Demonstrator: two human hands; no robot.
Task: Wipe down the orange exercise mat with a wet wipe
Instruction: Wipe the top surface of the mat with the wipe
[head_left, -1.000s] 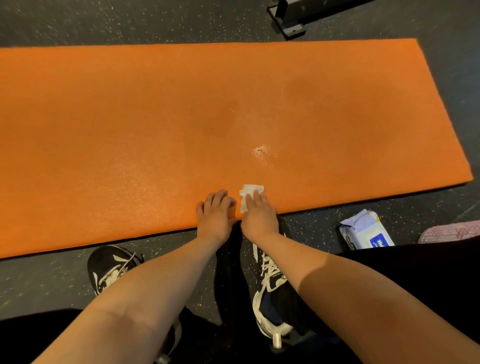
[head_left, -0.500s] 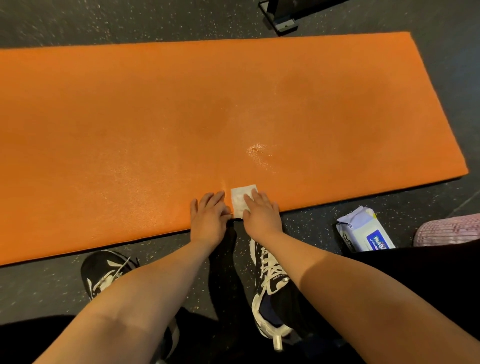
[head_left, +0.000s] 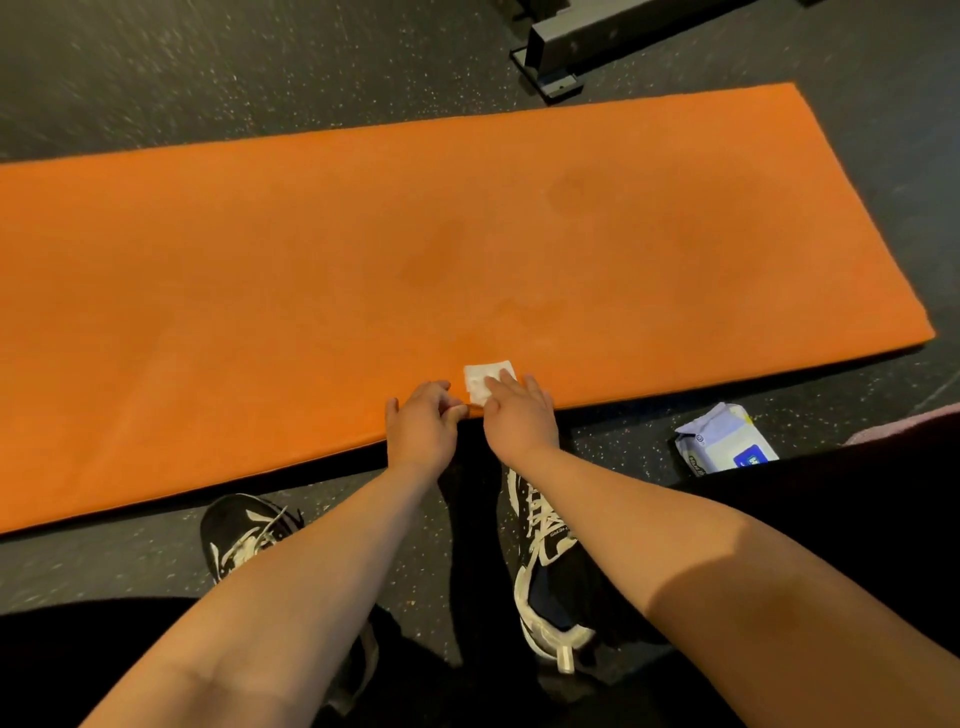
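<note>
The orange exercise mat (head_left: 363, 249) lies flat across the dark speckled floor. A small folded white wet wipe (head_left: 480, 376) sits on the mat close to its near edge. My right hand (head_left: 519, 415) presses flat on the wipe with straight fingers, covering its near right part. My left hand (head_left: 423, 421) rests on the mat's near edge just left of the wipe, its fingers loosely bent and touching the mat.
A wet wipe pack (head_left: 724, 439) lies on the floor right of my hands, off the mat. A black metal equipment base (head_left: 566, 47) stands beyond the mat's far edge. My two black-and-white shoes (head_left: 545, 561) are on the floor below the mat.
The wipe and my right hand have slid a little left along the near edge. The view has tilted, so more floor shows beyond the mat.
</note>
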